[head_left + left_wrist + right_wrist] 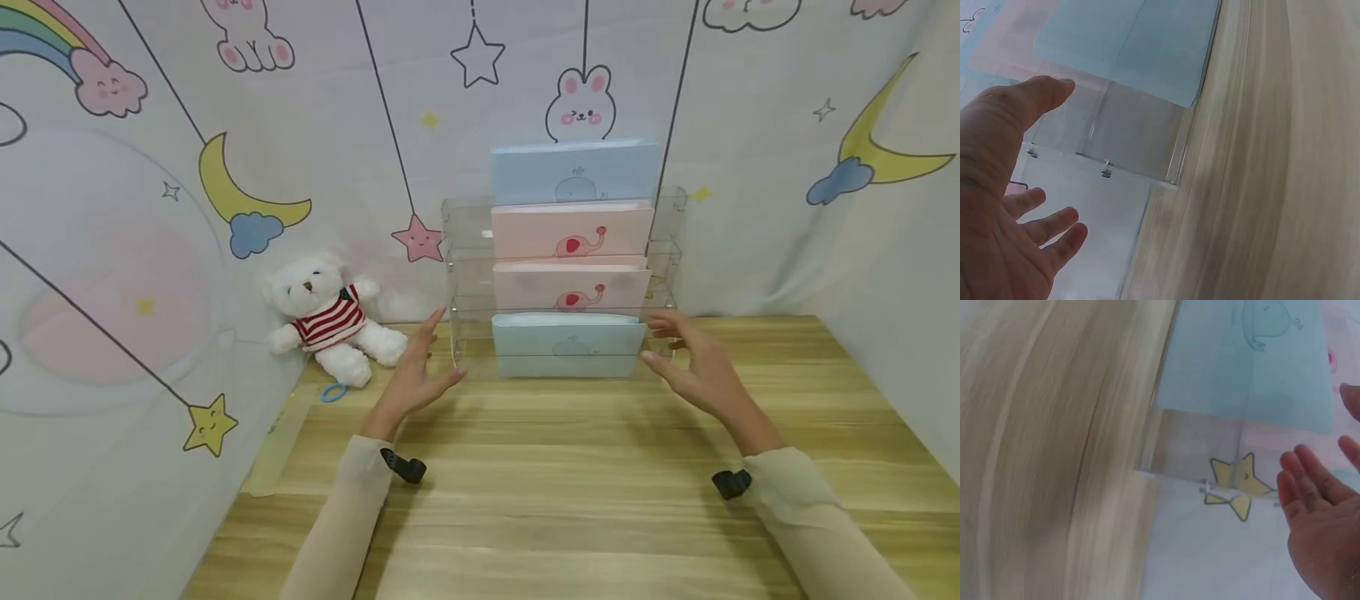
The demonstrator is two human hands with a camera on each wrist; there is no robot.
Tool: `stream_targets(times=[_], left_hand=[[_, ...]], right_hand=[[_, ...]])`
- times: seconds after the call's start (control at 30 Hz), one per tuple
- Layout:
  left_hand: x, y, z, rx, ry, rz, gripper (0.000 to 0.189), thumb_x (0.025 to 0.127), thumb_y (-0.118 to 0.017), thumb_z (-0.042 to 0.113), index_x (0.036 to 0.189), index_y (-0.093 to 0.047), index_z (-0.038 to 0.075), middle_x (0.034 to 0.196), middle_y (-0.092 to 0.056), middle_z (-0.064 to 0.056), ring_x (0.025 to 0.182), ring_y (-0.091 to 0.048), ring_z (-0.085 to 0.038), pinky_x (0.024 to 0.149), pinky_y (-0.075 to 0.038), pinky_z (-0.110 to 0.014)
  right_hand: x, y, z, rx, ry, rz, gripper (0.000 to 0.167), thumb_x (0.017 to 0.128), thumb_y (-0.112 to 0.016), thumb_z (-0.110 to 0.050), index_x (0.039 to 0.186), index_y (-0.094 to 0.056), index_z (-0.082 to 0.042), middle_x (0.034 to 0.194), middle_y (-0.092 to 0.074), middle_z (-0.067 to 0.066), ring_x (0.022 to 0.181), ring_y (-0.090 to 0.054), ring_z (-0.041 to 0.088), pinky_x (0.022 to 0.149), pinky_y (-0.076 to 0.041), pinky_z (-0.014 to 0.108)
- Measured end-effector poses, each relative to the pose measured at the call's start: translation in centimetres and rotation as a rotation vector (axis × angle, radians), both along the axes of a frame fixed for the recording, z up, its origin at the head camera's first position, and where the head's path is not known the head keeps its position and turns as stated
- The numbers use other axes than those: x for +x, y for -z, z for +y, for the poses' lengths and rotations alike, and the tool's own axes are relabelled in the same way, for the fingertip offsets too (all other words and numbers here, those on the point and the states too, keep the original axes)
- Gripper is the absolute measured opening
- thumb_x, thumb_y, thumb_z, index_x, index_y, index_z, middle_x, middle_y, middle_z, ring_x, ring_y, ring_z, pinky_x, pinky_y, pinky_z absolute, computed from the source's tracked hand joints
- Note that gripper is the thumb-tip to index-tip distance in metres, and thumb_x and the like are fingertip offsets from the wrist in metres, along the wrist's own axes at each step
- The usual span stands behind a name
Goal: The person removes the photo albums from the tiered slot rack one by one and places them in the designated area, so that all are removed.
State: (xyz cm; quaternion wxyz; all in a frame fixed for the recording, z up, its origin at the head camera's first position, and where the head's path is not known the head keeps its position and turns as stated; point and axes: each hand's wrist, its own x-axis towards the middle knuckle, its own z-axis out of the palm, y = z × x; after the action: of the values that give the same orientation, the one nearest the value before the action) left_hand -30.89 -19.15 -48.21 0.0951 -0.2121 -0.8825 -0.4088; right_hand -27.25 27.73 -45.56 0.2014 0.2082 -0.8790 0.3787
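Note:
A clear acrylic tiered rack (471, 333) stands at the back of the table, holding paper folders one above another. The top folder (536, 175) is blue with a whale, two pink folders (525, 233) with elephants sit in the middle, and a pale blue-green folder (525, 350) fills the lowest tier. My left hand (411, 379) is beside the rack's left end, thumb and fingers spread apart, holding nothing. At the right end my right hand (701, 367) is held likewise, fingers loosely bent and its palm bare in the right wrist view.
A white teddy bear (330, 312) in a striped shirt leans against the printed cloth wall left of the rack. Near it on the wood-grain table (525, 500) lie a blue ring (333, 392) and a pale yellow-green translucent strip (281, 442).

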Motion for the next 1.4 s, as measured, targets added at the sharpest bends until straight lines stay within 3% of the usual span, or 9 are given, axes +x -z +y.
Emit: stream_targets(times=[0.27,0.37,0.5,0.6,0.73,0.83,1.03,1.2,1.4], left_hand=[[-1.0,1.1,1.3,0.050,0.039,-0.069,0.099,0.099,-0.079,0.017,0.172,-0.018,0.043,0.179,-0.027,-0.013,0.143,-0.056,-0.052,0.110,-0.052,-0.065],[-1.3,1.4,1.4,0.057,0.047,-0.084,0.094,0.101,-0.077,0.019,0.171,-0.019,0.045,0.178,-0.029,-0.013,0.140,-0.059,-0.052,0.109,-0.055,-0.060],[-1.5,1.7,1.6,0.093,0.064,-0.071,0.088,0.104,-0.073,0.017,0.170,-0.022,0.046,0.179,-0.028,-0.011,0.138,-0.060,-0.052,0.106,-0.057,-0.057],[-1.7,1.7,2.0,0.101,0.076,-0.055,0.084,0.107,-0.068,0.015,0.171,-0.023,0.044,0.179,-0.026,-0.010,0.140,-0.059,-0.052,0.102,-0.060,-0.056],[-2.0,1.6,2.4,0.090,0.076,-0.041,0.081,0.109,-0.064,0.013,0.171,-0.021,0.042,0.180,-0.026,-0.010,0.141,-0.058,-0.051,0.098,-0.062,-0.055],[-2.0,1.7,2.3,0.081,0.051,-0.038,0.081,0.109,-0.063,0.013,0.171,-0.020,0.042,0.178,-0.029,-0.014,0.136,-0.062,-0.052,0.097,-0.062,-0.055],[-1.5,2.2,1.7,0.043,-0.016,-0.015,0.090,0.105,-0.067,0.010,0.172,-0.017,0.040,0.167,-0.042,-0.029,0.121,-0.073,-0.049,0.094,-0.063,-0.054],[-1.4,2.4,1.5,0.036,-0.049,0.012,0.096,0.102,-0.071,0.007,0.173,-0.014,0.039,0.155,-0.053,-0.036,0.116,-0.076,-0.047,0.090,-0.064,-0.053],[-1.4,2.3,1.8,0.008,-0.061,0.056,0.095,0.100,-0.073,0.006,0.172,-0.019,0.037,0.152,-0.059,-0.032,0.125,-0.072,-0.045,0.090,-0.064,-0.054]], right_hand=[[-0.1,-0.3,-0.8,-0.134,-0.071,-0.116,0.051,0.104,-0.072,-0.013,0.153,-0.060,-0.021,0.154,-0.062,0.009,0.128,-0.058,-0.001,0.101,-0.050,0.017],[-0.4,-0.2,-1.0,-0.153,-0.077,-0.157,0.049,0.105,-0.071,-0.015,0.152,-0.061,-0.023,0.157,-0.060,0.006,0.129,-0.055,-0.005,0.104,-0.049,0.020],[-1.0,0.3,-1.0,-0.190,-0.099,-0.200,0.045,0.106,-0.069,-0.016,0.151,-0.062,-0.021,0.157,-0.060,0.005,0.129,-0.053,-0.004,0.105,-0.048,0.020],[-1.4,0.3,-0.9,-0.227,-0.134,-0.222,0.043,0.107,-0.068,-0.015,0.150,-0.063,-0.015,0.146,-0.065,0.004,0.112,-0.055,0.000,0.097,-0.050,0.018],[-2.2,0.1,-0.8,-0.287,-0.181,-0.246,0.041,0.106,-0.069,-0.012,0.146,-0.065,-0.008,0.135,-0.067,-0.008,0.094,-0.055,0.008,0.082,-0.050,0.020],[-2.7,-0.1,-1.1,-0.336,-0.187,-0.287,0.040,0.105,-0.071,-0.013,0.144,-0.067,-0.007,0.128,-0.069,-0.017,0.086,-0.055,0.008,0.074,-0.049,0.023],[-3.5,-0.1,-1.8,-0.365,-0.188,-0.343,0.039,0.103,-0.074,-0.017,0.141,-0.069,-0.006,0.112,-0.068,-0.016,0.077,-0.048,0.012,0.069,-0.046,0.029],[-3.8,0.3,-2.1,-0.364,-0.194,-0.352,0.038,0.103,-0.074,-0.016,0.140,-0.070,-0.005,0.119,-0.068,-0.019,0.070,-0.040,0.014,0.065,-0.042,0.029],[-4.2,0.3,-2.4,-0.330,-0.157,-0.356,0.039,0.102,-0.076,-0.022,0.139,-0.072,-0.009,0.129,-0.066,-0.025,0.064,-0.036,0.012,0.060,-0.040,0.029]])
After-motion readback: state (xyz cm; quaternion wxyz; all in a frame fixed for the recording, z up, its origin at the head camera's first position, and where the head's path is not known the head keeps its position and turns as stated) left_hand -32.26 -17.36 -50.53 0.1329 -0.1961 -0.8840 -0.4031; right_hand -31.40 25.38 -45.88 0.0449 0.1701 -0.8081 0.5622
